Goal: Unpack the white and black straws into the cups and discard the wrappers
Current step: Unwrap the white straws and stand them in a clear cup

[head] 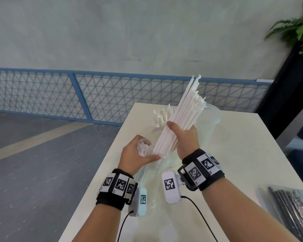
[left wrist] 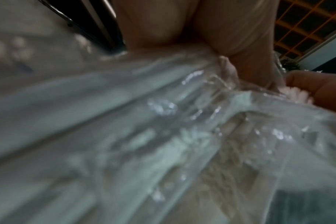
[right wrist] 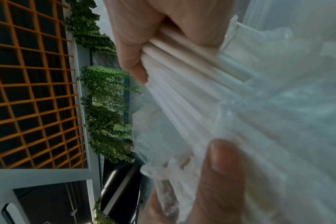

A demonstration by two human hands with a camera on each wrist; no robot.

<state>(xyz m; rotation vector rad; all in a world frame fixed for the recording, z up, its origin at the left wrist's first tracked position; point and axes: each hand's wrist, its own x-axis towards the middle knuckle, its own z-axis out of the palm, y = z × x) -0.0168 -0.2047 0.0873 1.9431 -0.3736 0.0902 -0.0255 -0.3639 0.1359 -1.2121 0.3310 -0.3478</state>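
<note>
My right hand (head: 182,135) grips a thick bundle of white straws (head: 182,112) that tilts up and to the right above the table. Its fingers (right wrist: 140,37) curl round the straws (right wrist: 182,84) in the right wrist view. My left hand (head: 140,152) holds the bunched mouth of the clear plastic wrapper (head: 144,148) at the bundle's lower end. The wrapper (left wrist: 144,121) fills the blurred left wrist view. Behind the bundle stand a tall clear cup (head: 213,114) and a smaller cup holding white straws (head: 160,119). A sealed pack of black straws (head: 294,206) lies at the lower right.
The white table (head: 234,154) has its left edge just beside my left wrist, with grey floor beyond. A blue mesh fence (head: 94,98) runs along the wall behind. A dark cabinet with a fern (head: 297,28) stands at the far right.
</note>
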